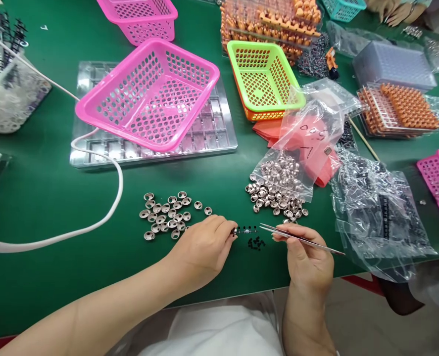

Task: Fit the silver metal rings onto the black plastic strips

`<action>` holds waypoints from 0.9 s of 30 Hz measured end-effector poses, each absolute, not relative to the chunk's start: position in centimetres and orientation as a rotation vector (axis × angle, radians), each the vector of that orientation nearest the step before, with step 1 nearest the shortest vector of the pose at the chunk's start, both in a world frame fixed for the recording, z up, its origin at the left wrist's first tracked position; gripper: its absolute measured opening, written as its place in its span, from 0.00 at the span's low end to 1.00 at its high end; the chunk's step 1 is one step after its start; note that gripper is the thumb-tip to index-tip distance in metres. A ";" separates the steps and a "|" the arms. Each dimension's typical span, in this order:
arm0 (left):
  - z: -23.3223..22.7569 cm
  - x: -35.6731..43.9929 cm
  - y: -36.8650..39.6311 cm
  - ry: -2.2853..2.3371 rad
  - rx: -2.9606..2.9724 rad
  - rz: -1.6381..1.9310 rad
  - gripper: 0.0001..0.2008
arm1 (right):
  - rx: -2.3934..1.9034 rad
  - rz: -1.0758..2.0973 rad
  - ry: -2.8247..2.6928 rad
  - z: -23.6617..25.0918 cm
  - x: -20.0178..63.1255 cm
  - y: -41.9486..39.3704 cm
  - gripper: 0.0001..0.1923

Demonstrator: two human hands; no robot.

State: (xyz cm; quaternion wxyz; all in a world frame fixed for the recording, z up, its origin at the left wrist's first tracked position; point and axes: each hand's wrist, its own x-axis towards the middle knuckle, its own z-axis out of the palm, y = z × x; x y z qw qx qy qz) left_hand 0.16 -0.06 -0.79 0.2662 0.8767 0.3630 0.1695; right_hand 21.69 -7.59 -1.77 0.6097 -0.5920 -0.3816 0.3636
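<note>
My left hand (200, 245) is closed in a pinch on one end of a thin black strip (248, 230) with small knobs along it. In my right hand (310, 257) is a pair of metal tweezers (301, 238), their tips close to the strip's free end. Below the strip lies a little pile of tiny black pieces (256, 243). Left of my left hand, several silver ring-like cups (166, 210) are spread on the green table (56, 198). More silver cups (276, 190) spill from a clear plastic bag (297, 158) beyond my right hand.
A pink basket (148, 113) rests on a clear compartment tray (204, 143). Behind the bag stands a green basket (264, 79) stacked in an orange one. Plastic bags (375, 212) lie at right, a white cable (115, 198) crosses at left, and another person's hands (393, 12) are far right.
</note>
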 end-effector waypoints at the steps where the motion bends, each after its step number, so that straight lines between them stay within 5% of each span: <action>1: -0.8 0.2 -0.1 0.982 2.360 0.457 0.09 | -1.342 0.842 -0.887 -1.7 21.7 -7.6 0.05; 19: 1.0 0.9 1.4 0.862 0.952 0.303 0.11 | -1.181 0.747 -0.942 -1.3 20.3 -8.2 0.06; 27: 0.4 0.8 1.1 0.724 0.785 0.220 0.13 | -1.198 0.687 -1.037 -0.9 19.0 -7.7 0.07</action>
